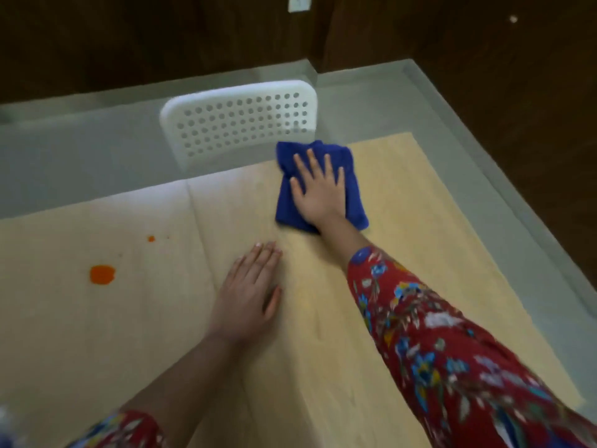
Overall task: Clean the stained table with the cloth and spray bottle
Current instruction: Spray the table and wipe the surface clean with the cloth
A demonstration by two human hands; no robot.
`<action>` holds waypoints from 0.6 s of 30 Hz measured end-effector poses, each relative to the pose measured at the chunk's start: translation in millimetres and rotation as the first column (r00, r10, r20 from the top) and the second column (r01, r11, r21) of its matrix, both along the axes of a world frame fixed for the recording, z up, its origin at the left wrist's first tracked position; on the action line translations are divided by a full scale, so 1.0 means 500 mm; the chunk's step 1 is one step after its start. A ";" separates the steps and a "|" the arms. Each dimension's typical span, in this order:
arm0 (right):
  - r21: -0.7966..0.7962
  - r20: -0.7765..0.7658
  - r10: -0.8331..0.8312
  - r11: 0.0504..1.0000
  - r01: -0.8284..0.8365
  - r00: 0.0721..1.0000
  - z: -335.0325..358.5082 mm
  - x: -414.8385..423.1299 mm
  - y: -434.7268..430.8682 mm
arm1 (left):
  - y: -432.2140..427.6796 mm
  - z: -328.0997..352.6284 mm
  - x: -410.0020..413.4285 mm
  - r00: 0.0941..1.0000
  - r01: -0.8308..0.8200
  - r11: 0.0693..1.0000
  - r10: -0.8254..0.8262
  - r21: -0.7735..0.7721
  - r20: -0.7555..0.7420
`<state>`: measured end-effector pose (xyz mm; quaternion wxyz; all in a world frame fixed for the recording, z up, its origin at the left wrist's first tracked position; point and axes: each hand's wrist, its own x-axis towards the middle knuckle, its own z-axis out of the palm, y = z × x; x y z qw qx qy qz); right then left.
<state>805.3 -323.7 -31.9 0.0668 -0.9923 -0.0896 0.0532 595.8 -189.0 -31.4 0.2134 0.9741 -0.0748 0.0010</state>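
Note:
A folded blue cloth (352, 176) lies on the pale wooden table (403, 195) near its far edge. My right hand (318, 192) presses flat on the cloth, fingers spread, palm down. My left hand (250, 292) rests flat on the bare tabletop nearer to me and holds nothing. A large orange stain (102, 274) sits on the left part of the table. A smaller orange spot (151, 238) lies just beyond it. No spray bottle is clearly in view; a blurred pale shape (6, 421) shows at the bottom left corner.
A white perforated chair back (239, 121) stands against the table's far edge, just left of the cloth. Grey floor (468, 130) surrounds the table, with dark wooden walls (484, 43) behind and to the right. A seam (200, 227) runs across the tabletop.

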 end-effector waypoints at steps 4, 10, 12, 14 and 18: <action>-0.007 0.015 0.355 0.935 -0.355 0.935 0.002 -0.196 0.056 | 0.038 0.032 -0.045 0.988 -0.155 0.988 0.155 0.015 -0.001; -0.023 -0.009 0.035 0.999 -0.035 0.999 0.003 -0.091 -0.055 | 0.099 0.003 -0.145 0.943 -0.317 0.947 0.321 0.057 -0.086; -0.018 -0.032 -0.097 0.995 0.097 0.995 0.006 -0.040 -0.006 | 0.096 0.001 -0.137 0.942 -0.327 0.945 0.325 -0.011 -0.089; -0.007 -0.020 -0.032 0.999 0.032 0.999 0.010 -0.026 0.073 | 0.092 0.006 -0.134 0.935 -0.347 0.936 0.341 -0.058 -0.099; 0.032 -0.003 0.314 0.949 -0.313 0.950 0.003 -0.133 0.220 | 0.097 0.002 -0.135 0.913 -0.406 0.911 0.398 -0.079 -0.092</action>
